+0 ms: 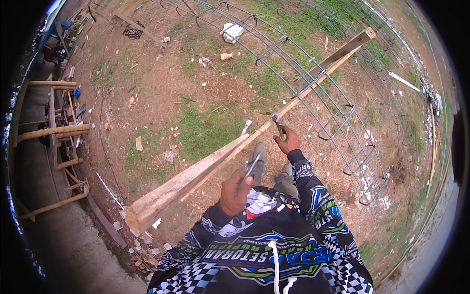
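Note:
My left hand (234, 195) is closed around a short grey metal rod (252, 165), which sticks up past the fingers in front of my chest. Farther ahead and to the right, my right hand (288, 141) grips a small hand tool (281, 128) with a metal head and a greenish handle. Its head is beside the long wooden beam (205, 166), but whether they touch I cannot tell. The beam runs diagonally from near left to far right. Across its far part rests a long steel rebar cage (313, 78) with rectangular stirrups.
A white block (232, 33) and scattered rubble lie on the grass and dirt. At left, bamboo poles (54, 133) span a sunken concrete channel (41, 161). More rebar mesh (323, 22) and a white pipe (404, 82) are at the far right. My shoe (260, 152) is close to the beam.

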`<state>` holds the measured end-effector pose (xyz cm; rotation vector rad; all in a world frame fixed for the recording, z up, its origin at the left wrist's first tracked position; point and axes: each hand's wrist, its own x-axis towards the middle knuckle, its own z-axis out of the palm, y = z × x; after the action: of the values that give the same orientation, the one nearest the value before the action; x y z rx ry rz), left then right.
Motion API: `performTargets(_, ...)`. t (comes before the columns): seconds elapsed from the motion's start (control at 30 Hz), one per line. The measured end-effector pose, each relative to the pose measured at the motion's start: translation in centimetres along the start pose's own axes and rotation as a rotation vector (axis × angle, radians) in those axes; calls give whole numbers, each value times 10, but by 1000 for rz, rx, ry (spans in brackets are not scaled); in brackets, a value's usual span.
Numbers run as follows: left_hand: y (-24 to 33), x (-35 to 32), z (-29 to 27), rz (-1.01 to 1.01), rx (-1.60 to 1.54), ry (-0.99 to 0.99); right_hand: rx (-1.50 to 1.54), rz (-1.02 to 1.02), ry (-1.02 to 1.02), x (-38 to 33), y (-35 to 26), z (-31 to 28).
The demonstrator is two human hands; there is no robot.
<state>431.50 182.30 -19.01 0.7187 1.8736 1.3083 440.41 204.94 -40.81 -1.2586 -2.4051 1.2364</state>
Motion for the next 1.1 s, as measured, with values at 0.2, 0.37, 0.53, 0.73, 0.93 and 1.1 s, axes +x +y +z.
performTargets(0.2, 108, -60, -50, 588, -703, 345, 71, -145, 91, 13, -3, -2)
performTargets(0.37, 124, -98, -111, 768, -534, 852, 203, -193, 140, -12, -21, -21)
performTargets(0.53, 63, -86, -116, 364, -812, 1239, 246, -163, -82, -51, -3, -20)
performTargets(0.73, -113, -82, -96, 40, -1037, 1165, 169, -147, -258, -65, 12, -12)
performTargets(0.93, -145, -67, -21, -521, -809, 1036, 448, 111, -388, -15, -34, 27)
performTargets(1.1, -149, -61, 19, -542, -509, 527, 373, -167, -262, -19, -51, 18)
